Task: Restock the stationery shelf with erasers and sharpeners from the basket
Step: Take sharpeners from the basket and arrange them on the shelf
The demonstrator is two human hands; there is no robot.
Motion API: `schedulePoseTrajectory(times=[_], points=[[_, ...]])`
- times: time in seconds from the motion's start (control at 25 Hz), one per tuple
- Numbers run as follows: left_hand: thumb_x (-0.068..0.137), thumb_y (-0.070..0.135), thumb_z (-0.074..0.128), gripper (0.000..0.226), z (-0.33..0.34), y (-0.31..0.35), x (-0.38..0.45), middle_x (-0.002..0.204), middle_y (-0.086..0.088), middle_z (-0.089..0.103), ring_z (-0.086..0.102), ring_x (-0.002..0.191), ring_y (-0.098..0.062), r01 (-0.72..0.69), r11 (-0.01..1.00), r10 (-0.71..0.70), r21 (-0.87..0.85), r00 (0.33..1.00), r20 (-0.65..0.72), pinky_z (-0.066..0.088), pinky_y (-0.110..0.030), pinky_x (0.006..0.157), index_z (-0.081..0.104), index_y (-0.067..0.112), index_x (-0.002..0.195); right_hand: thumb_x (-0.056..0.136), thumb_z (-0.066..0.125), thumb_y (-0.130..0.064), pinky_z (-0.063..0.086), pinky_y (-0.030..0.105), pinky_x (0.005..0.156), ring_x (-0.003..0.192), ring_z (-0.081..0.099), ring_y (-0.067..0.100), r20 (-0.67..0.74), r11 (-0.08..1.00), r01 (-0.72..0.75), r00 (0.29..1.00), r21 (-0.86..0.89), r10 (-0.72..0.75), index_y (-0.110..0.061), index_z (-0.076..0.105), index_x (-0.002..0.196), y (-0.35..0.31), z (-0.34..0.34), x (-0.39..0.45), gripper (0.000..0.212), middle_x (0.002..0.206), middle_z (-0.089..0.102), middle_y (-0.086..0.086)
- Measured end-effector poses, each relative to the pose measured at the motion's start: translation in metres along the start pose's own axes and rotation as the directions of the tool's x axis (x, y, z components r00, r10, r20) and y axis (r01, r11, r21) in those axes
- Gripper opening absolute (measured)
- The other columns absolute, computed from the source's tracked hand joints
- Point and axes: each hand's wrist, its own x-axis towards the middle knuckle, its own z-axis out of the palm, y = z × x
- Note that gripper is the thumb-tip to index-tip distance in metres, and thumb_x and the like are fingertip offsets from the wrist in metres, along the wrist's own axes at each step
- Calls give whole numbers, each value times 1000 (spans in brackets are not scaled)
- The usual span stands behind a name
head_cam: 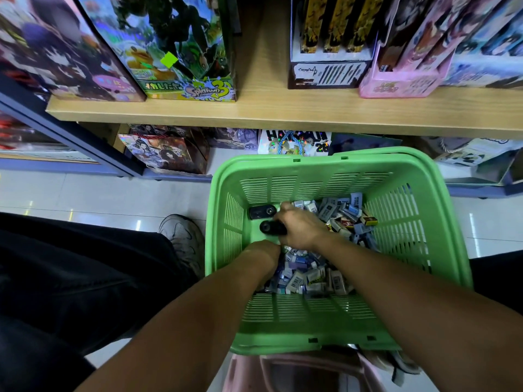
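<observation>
A green plastic basket [441, 250] sits in front of me, below the wooden shelf [283, 114]. A pile of small packaged erasers and sharpeners [314, 275] fills its bottom. My right hand [300, 226] reaches into the basket and curls round a black sharpener [270, 228] near the left wall. A second black sharpener [261, 212] lies just behind it. My left hand [266, 251] dips into the pile beside the right wrist, and its fingers are hidden among the packets.
Printed boxes [181, 52] stand on the shelf at left, and a dark box [325, 72] and a pink box [402, 80] at right. Paper bags and boxes [167, 152] line the floor under the shelf. My shoe [184, 239] is left of the basket, a pink stool [297, 372] beneath it.
</observation>
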Motion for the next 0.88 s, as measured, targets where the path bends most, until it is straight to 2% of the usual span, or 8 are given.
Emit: schedulePoseTrajectory(times=[0.08,0.16,0.28,0.4,0.56,0.68,0.76,0.88], points=[[83,12,78,65,-1,1,1,137,-12,55,54,126,-27,35,998,-35,-46,999,-2,45,-32,98,46,3,139,84,71,-32,51,36,78,100,61,27,-119,998,-3,993,-68,-5,-17,57,124,1,-9,-1,45,115,50,1],[83,14,77,66,7,0,9,140,-11,53,52,128,-26,21,999,-23,-42,999,-49,44,-33,101,45,5,141,89,67,-32,51,38,90,116,56,26,-122,979,76,987,-188,-100,-18,51,133,-4,-8,3,49,128,55,3],[90,11,67,51,20,1,19,141,-14,52,50,130,-27,48,989,-63,-143,992,-105,42,-34,104,48,4,137,90,62,-11,50,46,98,127,51,31,-34,958,192,978,-212,-204,-11,45,133,-16,-2,13,46,141,50,10],[93,13,59,45,32,2,24,139,-20,52,48,130,-31,52,974,-83,-219,987,-136,44,-37,103,50,4,136,84,50,9,54,49,88,117,55,35,-32,920,232,967,-315,-255,-9,45,127,-27,-3,24,48,132,50,14],[91,5,60,45,20,-2,20,138,-18,54,53,127,-29,40,970,-61,-239,995,-78,47,-36,103,53,5,135,88,52,3,55,44,79,113,56,36,-25,875,229,964,-426,-265,-8,46,129,-31,5,24,43,124,54,17],[78,1,76,65,-4,-7,16,134,-14,57,60,117,-25,37,995,-33,-96,999,38,51,-32,95,51,1,138,91,53,-5,50,39,70,109,57,33,-19,873,170,980,-458,-200,-11,41,133,-28,7,25,44,112,63,15],[72,5,84,76,-16,-10,15,133,-12,59,64,110,-24,42,998,-36,-46,992,118,55,-31,90,50,-1,139,90,56,-8,51,39,74,104,61,32,20,883,165,984,-439,-175,-12,42,129,-28,0,26,42,108,64,14],[79,-1,78,59,-32,-15,1,123,-19,65,68,98,-31,128,964,-83,-233,978,194,58,-34,68,54,-6,132,87,64,-23,51,40,79,101,63,33,56,898,185,982,-398,-178,-10,45,126,-23,-23,16,45,109,64,15]])
